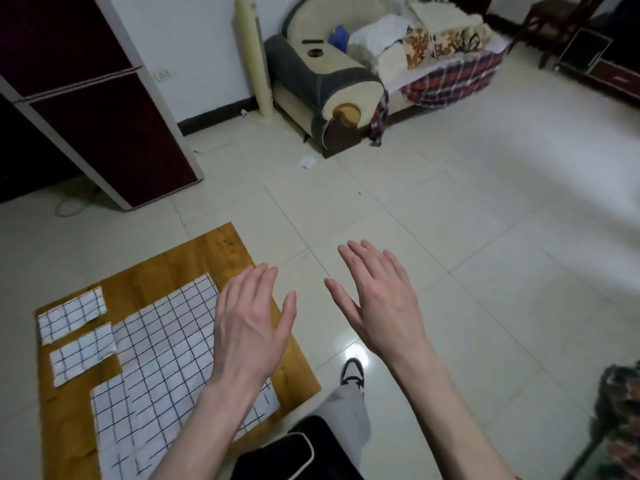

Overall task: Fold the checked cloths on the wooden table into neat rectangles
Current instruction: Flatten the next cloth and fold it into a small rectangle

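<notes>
Both hands, left hand (247, 327) and right hand (381, 299), hover flat-fingered and empty beside a spread checked cloth (162, 358) on the wooden table (145, 271).

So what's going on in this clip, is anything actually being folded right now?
Not at this moment. A person stands over a low wooden table with both hands open and holding nothing: the left hand hovers over the large unfolded checked cloth, the right hand is out over the tiled floor. Two small folded checked cloths already lie at the table's left side. The large one is spread flat, not yet folded.
</notes>
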